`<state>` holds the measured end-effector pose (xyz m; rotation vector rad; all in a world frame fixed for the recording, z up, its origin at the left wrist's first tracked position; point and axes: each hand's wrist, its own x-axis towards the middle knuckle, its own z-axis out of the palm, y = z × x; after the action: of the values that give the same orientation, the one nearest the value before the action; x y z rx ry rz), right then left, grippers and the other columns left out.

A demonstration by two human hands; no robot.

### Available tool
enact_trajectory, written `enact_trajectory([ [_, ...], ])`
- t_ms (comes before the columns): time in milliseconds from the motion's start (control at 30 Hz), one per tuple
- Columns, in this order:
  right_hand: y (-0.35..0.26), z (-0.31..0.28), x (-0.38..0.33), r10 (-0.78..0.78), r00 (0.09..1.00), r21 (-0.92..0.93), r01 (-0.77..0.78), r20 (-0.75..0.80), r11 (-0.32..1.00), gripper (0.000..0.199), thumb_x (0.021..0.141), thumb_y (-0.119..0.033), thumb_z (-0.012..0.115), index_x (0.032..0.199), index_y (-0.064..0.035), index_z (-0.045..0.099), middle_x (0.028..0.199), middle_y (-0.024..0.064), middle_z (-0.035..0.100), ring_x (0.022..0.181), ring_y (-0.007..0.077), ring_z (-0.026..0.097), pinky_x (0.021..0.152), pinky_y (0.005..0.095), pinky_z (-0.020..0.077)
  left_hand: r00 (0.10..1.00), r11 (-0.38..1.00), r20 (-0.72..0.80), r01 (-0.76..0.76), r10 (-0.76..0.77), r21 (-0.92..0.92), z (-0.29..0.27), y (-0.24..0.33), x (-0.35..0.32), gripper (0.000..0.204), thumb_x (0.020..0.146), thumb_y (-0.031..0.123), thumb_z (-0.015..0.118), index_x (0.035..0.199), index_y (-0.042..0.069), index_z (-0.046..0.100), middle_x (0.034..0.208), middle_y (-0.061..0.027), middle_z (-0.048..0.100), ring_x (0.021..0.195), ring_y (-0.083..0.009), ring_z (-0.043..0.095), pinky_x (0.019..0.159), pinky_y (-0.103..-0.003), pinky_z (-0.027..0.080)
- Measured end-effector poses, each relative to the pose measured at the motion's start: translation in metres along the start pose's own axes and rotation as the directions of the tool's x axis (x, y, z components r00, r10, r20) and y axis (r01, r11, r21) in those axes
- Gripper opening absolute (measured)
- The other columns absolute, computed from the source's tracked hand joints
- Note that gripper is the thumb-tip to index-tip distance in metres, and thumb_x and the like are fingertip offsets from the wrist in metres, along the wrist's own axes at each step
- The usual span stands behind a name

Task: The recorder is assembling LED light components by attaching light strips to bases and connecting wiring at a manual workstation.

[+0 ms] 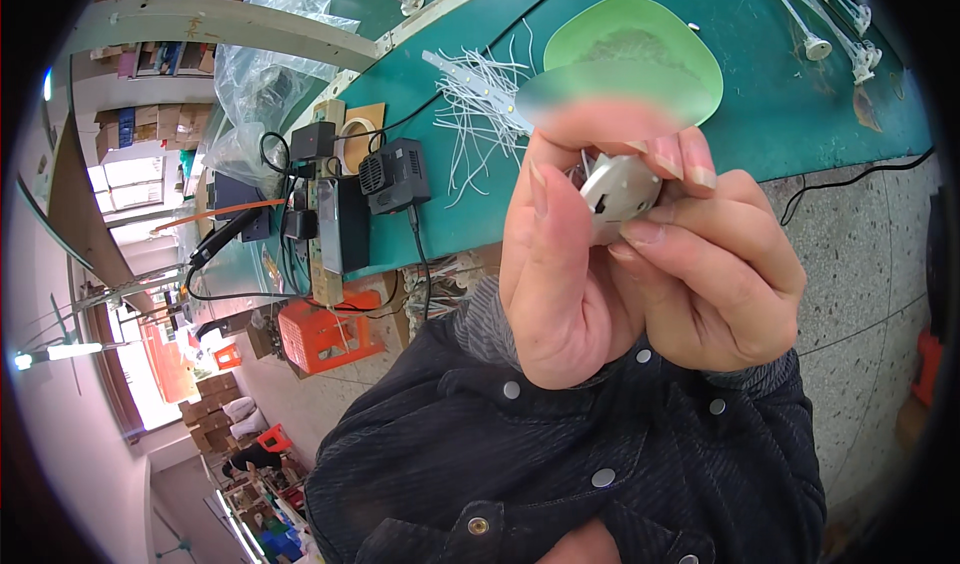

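Close in front of my chest, both hands hold a small silvery, rounded metal part with a dark slot in its side. My left hand curls round its left and far side, with the thumb upright along it. The fingertips of my right hand pinch its lower right edge. Part of the piece is hidden behind the fingers, and a blur covers the upper edge of the left hand. Just beyond the hands, a light green tray holds a heap of small, pale pieces I cannot make out.
On the green worktable lie a bundle of thin white wires, a black boxy device and a tape roll. A handled tool with a cord juts past the left edge. White-ended cables lie far right. An orange crate stands below.
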<state>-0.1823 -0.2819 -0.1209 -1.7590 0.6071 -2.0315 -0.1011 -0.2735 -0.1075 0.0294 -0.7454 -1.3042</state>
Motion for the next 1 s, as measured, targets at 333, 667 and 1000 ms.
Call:
enact_trajectory([
  [333,-0.013,0.007,0.005,0.019,1.000,-0.081,-0.018,0.014,0.997,0.016,0.066,0.007,0.075,0.079,0.0032,0.067,0.081,0.0122,0.065,0.067,0.0221,0.059,0.059,0.0279,0.0468,0.999,0.998,0.030,-0.026,0.024,0.062,0.004,0.006,-0.003,0.041,0.104,0.034,0.035,0.119,-0.004,0.040,0.110,-0.0153,0.047,0.104,-0.0219,0.046,0.095,-0.036,0.039],
  [667,-0.010,-0.012,0.008,0.004,0.986,-0.117,0.016,0.168,0.993,0.015,0.066,0.008,0.074,0.079,0.0037,0.068,0.085,0.0125,0.066,0.071,0.0262,0.062,0.063,0.0307,0.0499,0.994,0.992,0.099,-0.052,0.040,0.118,0.004,-0.001,-0.001,0.043,0.103,0.037,0.038,0.115,-0.004,0.042,0.107,-0.0166,0.047,0.103,-0.0239,0.046,0.094,-0.039,0.039],
  [1000,0.001,-0.052,0.001,0.115,0.986,-0.091,-0.127,-0.123,0.988,0.067,0.086,-0.041,0.071,0.133,-0.0037,0.043,0.125,0.0166,0.053,0.103,0.0268,0.053,0.071,0.0334,0.0477,0.958,0.638,0.107,0.093,-0.267,0.764,-0.016,0.002,-0.005,0.038,0.093,0.014,0.059,0.122,0.000,0.041,0.090,-0.0128,0.057,0.070,-0.0178,0.055,0.066,-0.032,0.047],
])
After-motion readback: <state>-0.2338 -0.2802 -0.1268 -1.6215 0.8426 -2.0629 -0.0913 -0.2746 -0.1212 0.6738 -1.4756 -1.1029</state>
